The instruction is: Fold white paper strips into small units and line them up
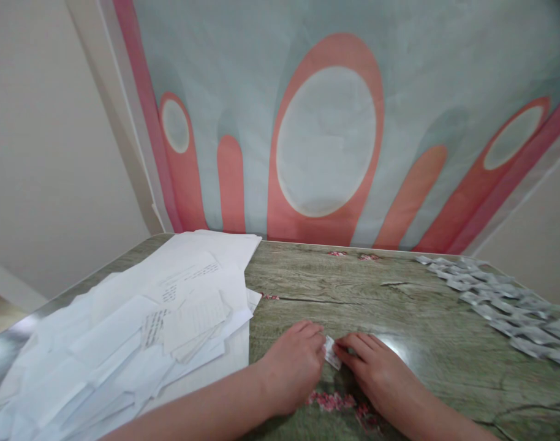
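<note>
Small white paper slip [332,353], just one, sits between two bare hands, low over the near middle of the table. The left hand [296,364] curls its fingers and pinches the slip's left edge; its thumb is mostly hidden from me. The right hand [376,370] pinches the opposite edge between thumb and bent finger.

Beneath them spreads a glossy, grey-green table [317,275] with a wood-grain surface and dark crack lines. One large pink blossom cluster [332,401] is printed beside the hands, and three smaller ones lie farther off.

To the left, a loose heap of flat white papers [124,331], some bearing print, overlaps too thickly to count. At the far right, folded greyish-white strips [505,300] lie in rows, crinkled and angular, also too many to count.

Behind the table hangs a wrinkled grey-green backdrop [252,73] with three coral shapes [332,46] around pale ovals and two plain round-topped coral bars [231,177].
</note>
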Tool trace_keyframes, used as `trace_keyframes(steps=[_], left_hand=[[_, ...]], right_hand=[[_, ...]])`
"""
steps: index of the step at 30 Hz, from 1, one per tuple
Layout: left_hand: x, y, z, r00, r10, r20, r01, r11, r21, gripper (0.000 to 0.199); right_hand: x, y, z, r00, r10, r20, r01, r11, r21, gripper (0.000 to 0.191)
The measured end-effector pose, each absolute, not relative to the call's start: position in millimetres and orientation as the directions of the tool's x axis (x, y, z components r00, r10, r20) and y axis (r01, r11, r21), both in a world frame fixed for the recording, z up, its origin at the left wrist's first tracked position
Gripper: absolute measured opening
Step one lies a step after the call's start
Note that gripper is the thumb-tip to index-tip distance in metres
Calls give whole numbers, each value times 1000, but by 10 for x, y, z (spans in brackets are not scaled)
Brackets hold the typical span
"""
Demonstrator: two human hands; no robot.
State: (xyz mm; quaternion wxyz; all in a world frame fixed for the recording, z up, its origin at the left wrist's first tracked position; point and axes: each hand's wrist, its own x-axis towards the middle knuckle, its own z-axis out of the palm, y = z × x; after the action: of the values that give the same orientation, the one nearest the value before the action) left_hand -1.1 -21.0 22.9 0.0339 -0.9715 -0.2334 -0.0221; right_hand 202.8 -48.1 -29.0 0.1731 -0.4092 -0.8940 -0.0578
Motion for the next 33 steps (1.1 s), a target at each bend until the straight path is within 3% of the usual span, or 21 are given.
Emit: trace_keyframes(steps=[3, 6, 11, 24, 33], left_hand=[[-12, -179, 194, 882, 463, 87, 464, -886, 11, 29], [-14, -133, 122, 856, 495, 146, 486, -869, 97, 18], [-28, -65, 23, 822, 530, 210, 499, -847, 184, 20], [-39, -39, 15, 827, 507, 241, 472, -860, 193, 19], [-29, -64, 13, 834, 493, 245, 443, -865, 235, 21]], right_hand=[[2087, -459, -300, -619, 685, 384, 730, 682, -42, 23], [2117, -450, -256, -661, 630, 407, 702, 711, 39, 25], [2109, -437, -148, -713, 542, 445, 646, 755, 115, 26], [2137, -393, -196, -699, 533, 476, 634, 770, 69, 25], [2040, -462, -151, -702, 535, 469, 652, 748, 124, 27]])
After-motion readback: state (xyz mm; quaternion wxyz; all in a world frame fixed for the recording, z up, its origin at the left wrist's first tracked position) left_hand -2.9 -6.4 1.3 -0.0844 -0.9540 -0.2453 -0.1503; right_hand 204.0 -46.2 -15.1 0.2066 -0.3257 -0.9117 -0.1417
